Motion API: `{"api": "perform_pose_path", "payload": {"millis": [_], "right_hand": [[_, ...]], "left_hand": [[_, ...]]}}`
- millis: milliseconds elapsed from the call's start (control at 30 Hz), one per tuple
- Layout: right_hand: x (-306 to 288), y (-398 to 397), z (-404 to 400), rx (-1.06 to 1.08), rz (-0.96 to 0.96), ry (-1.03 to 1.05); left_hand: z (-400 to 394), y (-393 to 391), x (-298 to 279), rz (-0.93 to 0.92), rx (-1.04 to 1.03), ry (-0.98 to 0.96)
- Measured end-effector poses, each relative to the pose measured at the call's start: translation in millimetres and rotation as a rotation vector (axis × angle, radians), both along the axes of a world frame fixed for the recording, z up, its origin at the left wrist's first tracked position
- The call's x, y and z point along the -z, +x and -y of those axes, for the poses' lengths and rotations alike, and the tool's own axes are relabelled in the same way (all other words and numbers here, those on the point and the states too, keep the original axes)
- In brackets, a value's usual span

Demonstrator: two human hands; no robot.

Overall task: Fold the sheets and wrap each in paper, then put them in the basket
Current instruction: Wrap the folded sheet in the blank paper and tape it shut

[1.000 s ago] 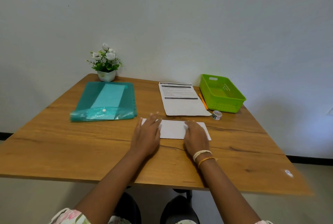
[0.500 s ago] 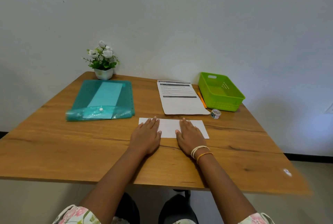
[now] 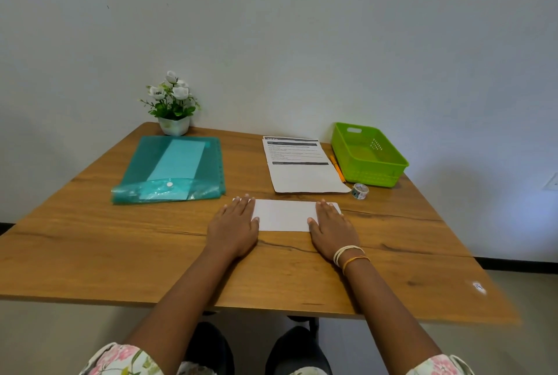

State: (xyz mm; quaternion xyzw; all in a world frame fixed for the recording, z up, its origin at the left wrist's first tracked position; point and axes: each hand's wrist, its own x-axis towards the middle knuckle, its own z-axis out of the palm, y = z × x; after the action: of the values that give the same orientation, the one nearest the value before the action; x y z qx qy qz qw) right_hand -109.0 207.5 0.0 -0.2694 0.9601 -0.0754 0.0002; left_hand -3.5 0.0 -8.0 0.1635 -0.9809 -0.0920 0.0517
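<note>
Both hands have slid apart along the folded white sheet since a moment ago: the left hand lies flat, fingers straight, on its left end, the right hand flat on its right end, near the counter front edge. Bare wood lies either side; beyond, a printed page with unreadable text sits beside the green basket at the far right edge.

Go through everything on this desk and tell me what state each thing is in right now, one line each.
Folded white sheet: flat on the table, pressed at both ends.
Left hand: flat, fingers straight, on the sheet's left end.
Right hand: flat, fingers straight, on the sheet's right end.
Printed sheet: unfolded, lying flat.
Green basket: upright, nothing in it.
Teal folder: snapped shut, paper inside.
Tape roll: beside the basket, untouched.
</note>
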Motion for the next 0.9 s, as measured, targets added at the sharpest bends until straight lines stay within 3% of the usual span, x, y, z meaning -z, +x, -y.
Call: {"api": "perform_pose_path", "payload": {"millis": [167, 300, 400, 500, 567, 633, 733, 900], "right_hand": [[0, -7, 4, 0.005, -0.018, -0.022], [2, -12, 8, 0.002, -0.033, -0.054], [6, -15, 4, 0.056, -0.038, -0.331], [0, -27, -7, 0.209, -0.247, -0.537], [-5, -42, -22, 0.344, -0.295, -0.52], [-5, -59, -37, 0.439, -0.21, -0.449], [-1, -80, -52, 0.404, -0.144, -0.337], [-1, -93, -52, 0.394, -0.15, -0.32]], "left_hand": [[-21, -12, -7, -0.076, -0.006, -0.174], [-48, -31, -8, -0.126, 0.161, 0.003], [-49, -36, -2, -0.12, 0.166, 0.058], [-43, -35, 1, -0.13, 0.173, 0.07], [-43, -33, 1, -0.136, 0.182, 0.076], [-45, -32, 0, -0.144, 0.183, 0.078], [-45, -33, 0, -0.151, 0.175, 0.069], [-44, -35, 3, -0.162, 0.173, 0.063]]}}
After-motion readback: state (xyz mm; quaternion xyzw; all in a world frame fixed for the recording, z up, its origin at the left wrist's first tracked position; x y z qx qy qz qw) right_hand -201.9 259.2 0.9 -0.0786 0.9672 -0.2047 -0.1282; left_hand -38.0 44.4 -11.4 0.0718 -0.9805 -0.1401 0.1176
